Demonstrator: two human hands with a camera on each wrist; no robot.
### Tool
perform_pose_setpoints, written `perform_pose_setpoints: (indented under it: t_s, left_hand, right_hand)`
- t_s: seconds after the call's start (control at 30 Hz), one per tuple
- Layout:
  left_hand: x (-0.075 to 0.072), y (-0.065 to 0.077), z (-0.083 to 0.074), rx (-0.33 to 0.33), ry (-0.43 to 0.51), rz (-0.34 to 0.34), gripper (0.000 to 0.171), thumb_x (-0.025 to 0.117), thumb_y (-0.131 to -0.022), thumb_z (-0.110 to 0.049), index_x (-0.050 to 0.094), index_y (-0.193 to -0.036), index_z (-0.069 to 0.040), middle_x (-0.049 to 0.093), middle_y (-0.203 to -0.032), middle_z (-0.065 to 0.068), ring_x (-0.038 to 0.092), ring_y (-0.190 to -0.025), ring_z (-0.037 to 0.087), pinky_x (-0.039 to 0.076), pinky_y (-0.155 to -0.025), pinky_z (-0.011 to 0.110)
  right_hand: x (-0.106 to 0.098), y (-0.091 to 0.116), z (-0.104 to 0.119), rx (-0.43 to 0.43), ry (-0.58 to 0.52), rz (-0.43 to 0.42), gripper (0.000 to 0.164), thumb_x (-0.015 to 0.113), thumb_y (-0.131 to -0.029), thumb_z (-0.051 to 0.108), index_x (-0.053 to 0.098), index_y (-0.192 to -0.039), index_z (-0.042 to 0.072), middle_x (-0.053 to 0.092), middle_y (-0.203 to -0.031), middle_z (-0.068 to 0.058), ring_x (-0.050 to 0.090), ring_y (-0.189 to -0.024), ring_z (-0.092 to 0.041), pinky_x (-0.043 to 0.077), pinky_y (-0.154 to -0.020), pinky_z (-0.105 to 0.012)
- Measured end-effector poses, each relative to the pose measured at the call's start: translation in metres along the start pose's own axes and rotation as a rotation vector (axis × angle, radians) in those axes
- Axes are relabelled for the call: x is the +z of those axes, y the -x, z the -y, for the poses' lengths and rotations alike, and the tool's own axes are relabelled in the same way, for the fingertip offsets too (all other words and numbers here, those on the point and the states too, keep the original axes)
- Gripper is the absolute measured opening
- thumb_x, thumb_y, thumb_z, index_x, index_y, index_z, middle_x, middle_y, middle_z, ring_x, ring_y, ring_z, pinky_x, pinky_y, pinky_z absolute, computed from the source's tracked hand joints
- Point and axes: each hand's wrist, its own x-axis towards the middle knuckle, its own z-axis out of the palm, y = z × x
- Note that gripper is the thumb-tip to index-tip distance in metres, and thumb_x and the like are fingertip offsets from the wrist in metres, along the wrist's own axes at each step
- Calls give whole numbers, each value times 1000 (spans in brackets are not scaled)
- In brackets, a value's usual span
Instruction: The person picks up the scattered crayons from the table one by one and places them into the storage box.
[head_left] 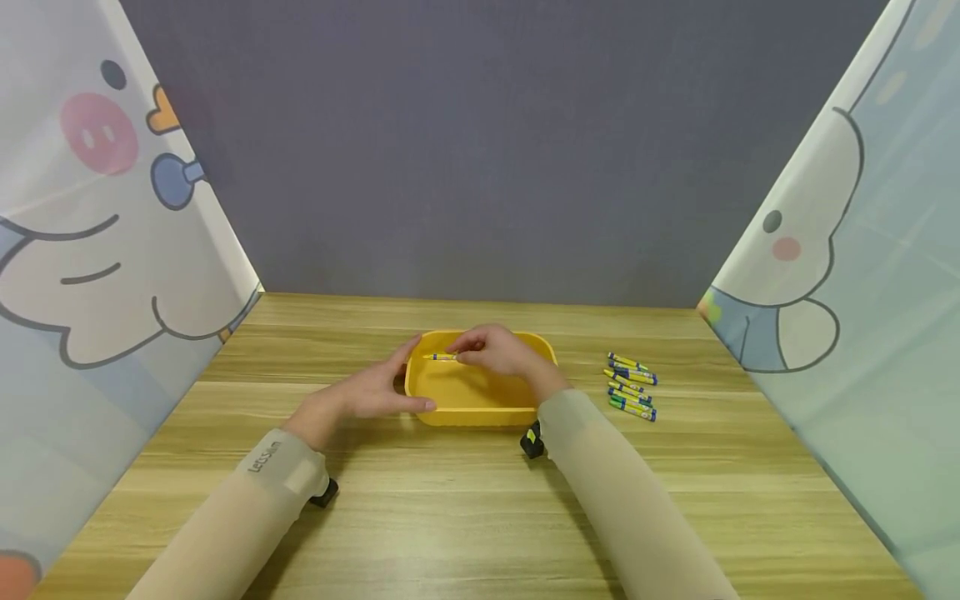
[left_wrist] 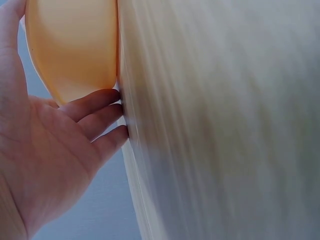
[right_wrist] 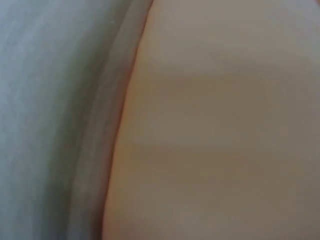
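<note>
A yellow crayon with blue bands [head_left: 439,357] is pinched in the fingertips of my right hand [head_left: 495,348]. It points left, over the back left part of a yellow plastic box [head_left: 480,417]. My left hand [head_left: 375,387] spans the box's left end, its thumb at the front rim and its index finger by the back corner. In the left wrist view, the lower fingers [left_wrist: 100,117] stretch out nearly straight below the box's end wall [left_wrist: 75,45], tips at the tabletop. Only blurred skin [right_wrist: 215,120] and a sleeve fill the right wrist view.
Several crayons in yellow wrappers [head_left: 632,387] lie in a loose row on the wooden table [head_left: 450,517], right of the box. A dark grey panel [head_left: 480,167] stands behind the table, with cartoon-printed sheets [head_left: 75,250] along both sides.
</note>
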Motion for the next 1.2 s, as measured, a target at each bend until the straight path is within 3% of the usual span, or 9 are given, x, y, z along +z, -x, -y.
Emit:
perform_pose_setpoints:
  t_s: [0.13, 0.37, 0.63, 0.93, 1.2]
  left_hand:
    - [1, -2, 3, 2, -3, -6, 130, 83, -89, -68, -1, -179, -28, 56, -163, 19, 58, -146, 36, 41, -124, 63]
    - [1, -3, 2, 8, -11, -9, 130, 83, -88, -69, -1, -179, -28, 58, -161, 18, 60, -144, 35, 43, -123, 63]
    - [0, -2, 1, 21, 12, 0, 130, 85, -89, -65, -3, -178, -28, 60, -158, 20, 62, -142, 33, 44, -123, 60]
    - [1, -2, 2, 18, 14, 12, 132, 82, -91, -67, -5, -178, -20, 60, -159, 21, 61, -142, 34, 45, -123, 59]
    - [1, -2, 1, 6, 43, 27, 134, 84, -90, -65, -5, -178, -18, 60, -159, 19, 62, -143, 31, 44, -124, 57]
  right_hand:
    - [3, -4, -3, 2, -12, 19, 22, 70, -108, 11, 83, -125, 12, 82, -124, -3, 71, -104, -13, 58, -94, -29]
    - [11, -5, -4, 82, -15, 47, 20, 71, -105, 8, 82, -122, 10, 78, -100, -4, 61, -63, -13, 55, -66, -25]
    - [17, -6, -5, 84, 110, 95, 19, 69, -108, 6, 82, -120, 12, 66, -77, -2, 54, -58, -12, 49, -61, -24]
    - [18, -8, -3, 42, 261, 80, 20, 69, -109, 11, 82, -124, 14, 72, -109, -4, 56, -60, -8, 50, -67, -22]
    - [18, -8, -2, 45, 250, 70, 20, 70, -108, 11, 83, -124, 14, 72, -113, -6, 56, -59, -10, 50, -66, -22]
